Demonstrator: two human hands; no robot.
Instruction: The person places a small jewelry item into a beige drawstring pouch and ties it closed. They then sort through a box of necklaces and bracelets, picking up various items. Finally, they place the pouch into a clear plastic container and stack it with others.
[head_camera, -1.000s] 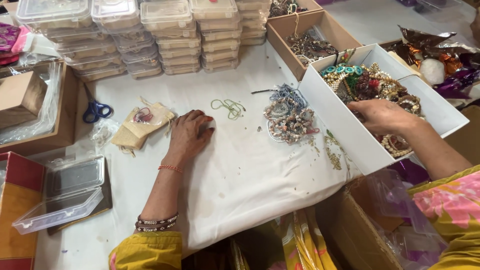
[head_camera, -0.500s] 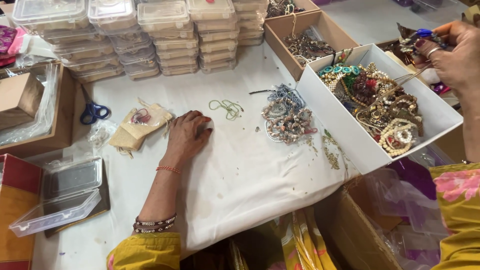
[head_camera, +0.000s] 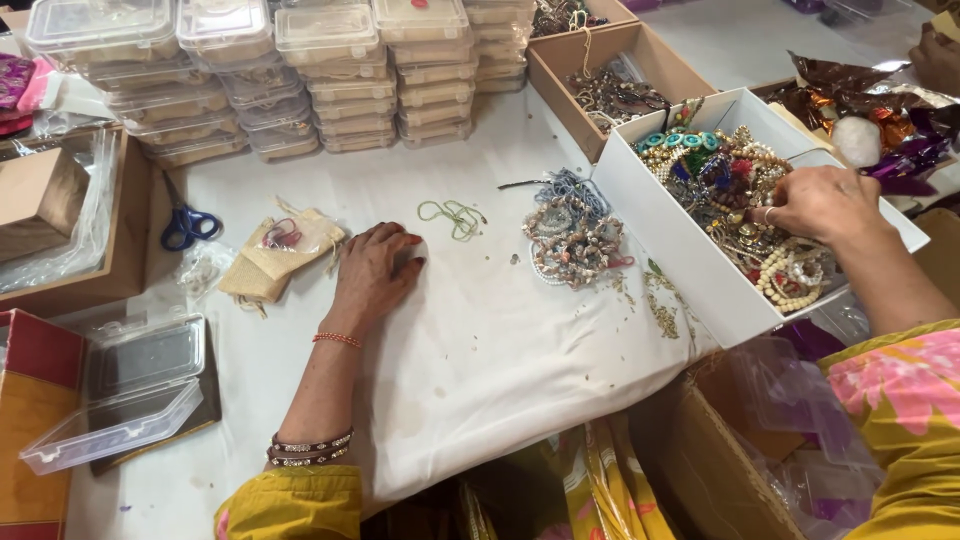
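Observation:
My left hand (head_camera: 375, 272) lies palm down on the white cloth (head_camera: 500, 380), fingers loosely curled, holding nothing. A small fabric pouch (head_camera: 280, 252) is just to its left and a green cord (head_camera: 452, 215) just beyond it. My right hand (head_camera: 825, 205) is inside the white box (head_camera: 680, 240), its fingertips down among mixed bead jewellery (head_camera: 715, 170). Whether they grip a piece is hidden. A heap of beaded bracelets (head_camera: 575, 235) lies on the cloth beside the box.
Stacks of clear plastic boxes (head_camera: 300, 70) line the far edge. A brown cardboard box (head_camera: 640, 50) holds more jewellery. Blue scissors (head_camera: 188, 225) and an open clear box (head_camera: 120, 400) sit at the left. Shiny wrappers (head_camera: 870, 110) and another person's hand (head_camera: 940, 55) are at far right.
My right hand went from the white box up to the far right, then came back down into the box. My left hand stayed on the cloth.

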